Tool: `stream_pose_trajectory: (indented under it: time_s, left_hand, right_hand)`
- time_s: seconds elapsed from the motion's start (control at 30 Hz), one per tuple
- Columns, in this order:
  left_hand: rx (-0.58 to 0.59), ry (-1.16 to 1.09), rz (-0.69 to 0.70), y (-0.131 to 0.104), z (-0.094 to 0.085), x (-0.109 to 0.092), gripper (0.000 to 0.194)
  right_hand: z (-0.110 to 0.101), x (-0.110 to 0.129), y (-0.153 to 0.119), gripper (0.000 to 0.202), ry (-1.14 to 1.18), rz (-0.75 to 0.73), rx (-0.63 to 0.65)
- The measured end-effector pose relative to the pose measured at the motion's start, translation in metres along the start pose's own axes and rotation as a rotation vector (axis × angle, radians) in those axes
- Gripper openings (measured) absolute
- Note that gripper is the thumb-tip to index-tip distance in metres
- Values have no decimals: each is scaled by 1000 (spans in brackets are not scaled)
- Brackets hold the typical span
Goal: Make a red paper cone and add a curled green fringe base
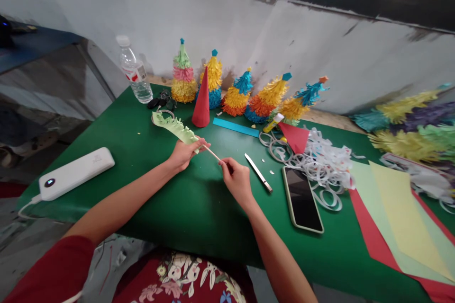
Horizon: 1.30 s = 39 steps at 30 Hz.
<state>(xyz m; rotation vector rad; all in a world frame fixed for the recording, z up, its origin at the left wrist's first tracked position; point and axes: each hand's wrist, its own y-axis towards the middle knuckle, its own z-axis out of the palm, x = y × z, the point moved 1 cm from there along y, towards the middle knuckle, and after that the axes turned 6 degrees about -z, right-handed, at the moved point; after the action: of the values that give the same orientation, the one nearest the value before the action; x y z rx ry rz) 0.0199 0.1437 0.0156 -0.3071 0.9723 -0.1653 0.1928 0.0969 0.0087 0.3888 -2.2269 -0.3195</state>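
Note:
My left hand [186, 154] is closed on a light green fringed paper strip [174, 127], whose free end curls away to the upper left. A thin pale strip [212, 152] runs taut from the green paper to my right hand [236, 177], which pinches its end between thumb and finger. Behind my hands stands a bare red paper cone [202, 109]. A flat blue paper strip [235, 127] lies to the right of it. Close to my right hand rests a slim whitish tool [258, 173], perhaps a cutter knife.
Several fringed paper cones [183, 80] line the wall beside a water bottle [137, 75]. A white power bank [76, 173] lies left. To the right are a phone [303, 200], a glue stick [273, 123], tangled white strips [329, 156], a red paper piece [294, 136] and coloured sheets [408, 208].

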Motion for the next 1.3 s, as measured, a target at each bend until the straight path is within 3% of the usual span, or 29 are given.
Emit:
stream_pose_trajectory:
  time_s: [0.3,0.5,0.67,1.07,1.3]
  left_hand:
    - [60,45,-79,-1,-3,-6,14]
    - [195,62,-107,0,-8,-5,26]
    - [274,39,-118,-1,-7,-5,34]
    - [183,-3,-158,3,-6,-1,32]
    - [201,-5,-217,3,-8,-3,43]
  right_hand:
    - [-1,-3,0,24,-34,-55,13]
    - [-5,-4,1,29,70,-19,111]
    - [-6,-2,1,30,74,23,92]
    - [7,-4,-5,19,-63,-115,67]
    - [-10,-8,0,10,-63,-127,145]
